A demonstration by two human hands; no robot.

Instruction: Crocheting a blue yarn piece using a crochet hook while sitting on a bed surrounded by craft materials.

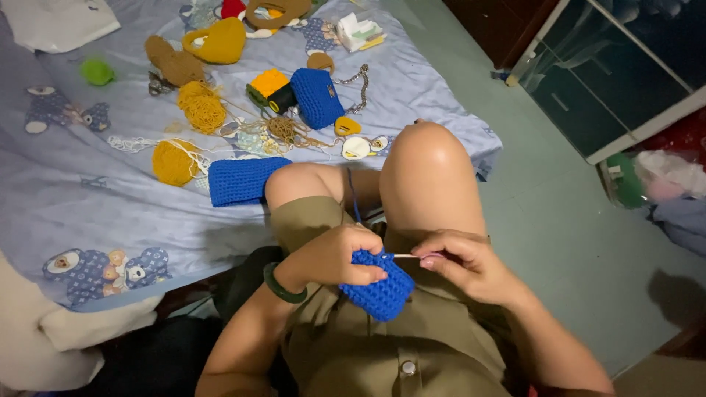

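The left hand (334, 257) closes thumb and fingers on the top edge of a small blue crocheted yarn piece (379, 288), which rests in the lap over the olive shorts. The right hand (471, 265) pinches a thin crochet hook (404, 256), its tip at that same edge. The piece looks soft, light and floppy, so it is best pinched close to the working edge. On the bedsheet's (88, 191) near edge lies a flat blue crocheted rectangle (243, 180), beside a mustard yarn ball (173, 162).

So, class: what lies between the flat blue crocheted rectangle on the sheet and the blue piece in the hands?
In the head view, only the person's bent left knee lies between them.
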